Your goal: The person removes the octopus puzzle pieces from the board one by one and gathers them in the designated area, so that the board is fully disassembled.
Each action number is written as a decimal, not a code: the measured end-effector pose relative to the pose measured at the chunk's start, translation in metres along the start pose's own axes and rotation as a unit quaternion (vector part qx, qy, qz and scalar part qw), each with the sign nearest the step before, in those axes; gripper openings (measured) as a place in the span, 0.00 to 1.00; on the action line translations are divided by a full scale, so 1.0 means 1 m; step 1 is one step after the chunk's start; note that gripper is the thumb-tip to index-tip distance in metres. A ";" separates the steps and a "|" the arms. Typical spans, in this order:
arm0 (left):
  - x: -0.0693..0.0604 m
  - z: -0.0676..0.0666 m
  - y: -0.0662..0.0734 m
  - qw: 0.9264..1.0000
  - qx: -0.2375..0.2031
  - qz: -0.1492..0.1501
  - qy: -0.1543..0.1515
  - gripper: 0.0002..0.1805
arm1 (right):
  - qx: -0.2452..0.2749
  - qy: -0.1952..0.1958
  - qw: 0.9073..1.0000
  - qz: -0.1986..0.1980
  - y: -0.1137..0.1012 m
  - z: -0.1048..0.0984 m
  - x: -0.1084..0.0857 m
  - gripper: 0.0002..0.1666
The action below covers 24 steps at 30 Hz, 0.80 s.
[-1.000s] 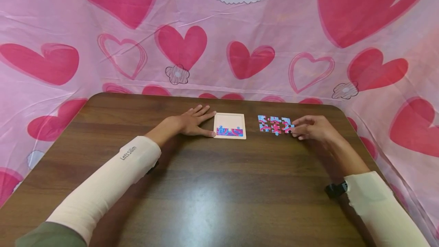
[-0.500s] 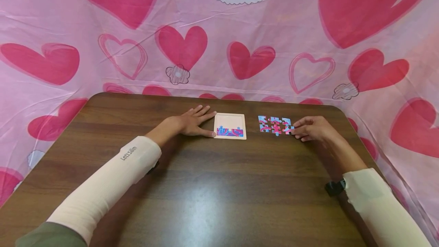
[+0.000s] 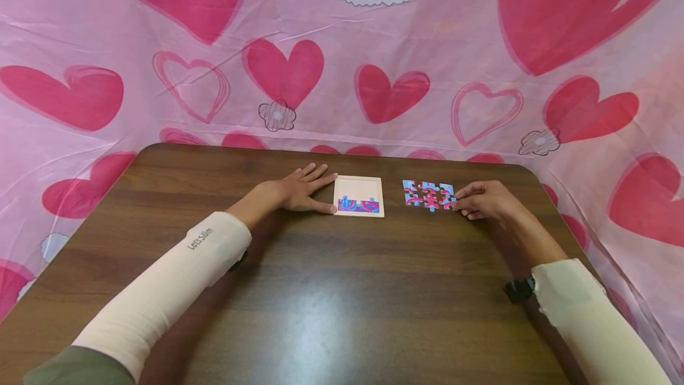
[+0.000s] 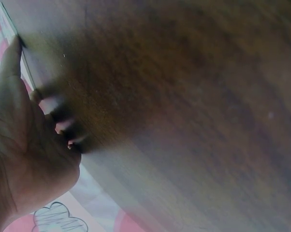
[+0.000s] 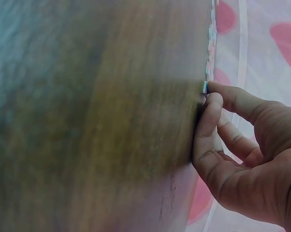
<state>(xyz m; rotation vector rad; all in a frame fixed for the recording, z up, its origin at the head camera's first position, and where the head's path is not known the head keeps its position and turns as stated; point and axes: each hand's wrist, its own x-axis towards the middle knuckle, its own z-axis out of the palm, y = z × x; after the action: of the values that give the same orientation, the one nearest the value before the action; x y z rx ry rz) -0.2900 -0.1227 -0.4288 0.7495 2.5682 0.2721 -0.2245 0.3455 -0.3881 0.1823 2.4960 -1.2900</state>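
Observation:
A square wooden puzzle tray [image 3: 357,188] lies on the table, a strip of blue and purple puzzle pieces [image 3: 358,206] filling its near side. My left hand [image 3: 299,191] rests spread on the table at the tray's left, thumb and index fingertip touching its edge; the left wrist view catches the tray [image 4: 10,24] edge-on. To the tray's right, several loose pink and blue puzzle pieces [image 3: 429,188] lie close together in two rows. At their near right corner my right hand [image 3: 488,199] pinches a puzzle piece [image 5: 205,87] at table level; fingers partly cover it.
The brown wooden table [image 3: 299,290] ends just beyond the tray and pieces. A pink cloth [image 3: 331,40] printed with hearts hangs behind and at both sides. Bare tabletop stretches between the two forearms.
The piece in my right hand has shifted slightly left, nearer the other loose pieces, and my right forearm has shifted a little. The left hand and tray have stayed put.

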 end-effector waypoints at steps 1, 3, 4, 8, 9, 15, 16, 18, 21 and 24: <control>0.000 0.000 0.000 1.000 0.000 0.001 0.000 0.60 | -0.002 0.000 1.000 -0.001 0.000 0.000 0.000 0.28; 0.000 0.000 0.000 1.000 0.001 0.002 0.000 0.60 | -0.004 0.001 1.000 -0.001 0.001 0.000 0.001 0.28; 0.000 0.000 0.000 1.000 0.001 0.003 0.000 0.60 | -0.005 0.001 1.000 0.000 0.001 0.001 0.001 0.28; 0.000 0.000 -0.001 1.000 0.001 0.005 0.001 0.60 | -0.009 0.001 1.000 0.002 0.003 0.001 0.002 0.28; 0.000 0.000 -0.001 1.000 0.001 0.006 0.002 0.60 | -0.009 0.000 1.000 0.003 0.003 0.001 0.001 0.28; -0.002 -0.001 0.001 1.000 0.002 0.008 0.004 0.59 | -0.020 0.005 1.000 -0.001 0.001 0.000 0.001 0.28; -0.002 0.000 0.001 1.000 0.002 0.008 0.004 0.59 | -0.026 0.006 1.000 -0.005 0.001 0.000 0.001 0.28; -0.002 0.000 0.002 1.000 0.002 0.008 0.005 0.59 | -0.037 0.011 0.999 -0.017 -0.001 0.001 0.001 0.28; -0.003 0.000 0.002 1.000 0.002 0.008 0.006 0.59 | -0.054 0.020 0.998 -0.037 -0.007 0.003 0.000 0.28; -0.002 0.001 0.001 1.000 0.000 0.009 0.006 0.59 | -0.061 0.027 0.996 -0.051 -0.014 0.007 -0.001 0.28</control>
<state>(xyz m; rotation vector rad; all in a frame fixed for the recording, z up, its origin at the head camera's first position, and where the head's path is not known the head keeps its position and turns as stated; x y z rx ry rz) -0.2874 -0.1234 -0.4287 0.7732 2.5744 0.2829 -0.2257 0.3320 -0.3811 0.0632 2.6518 -1.1809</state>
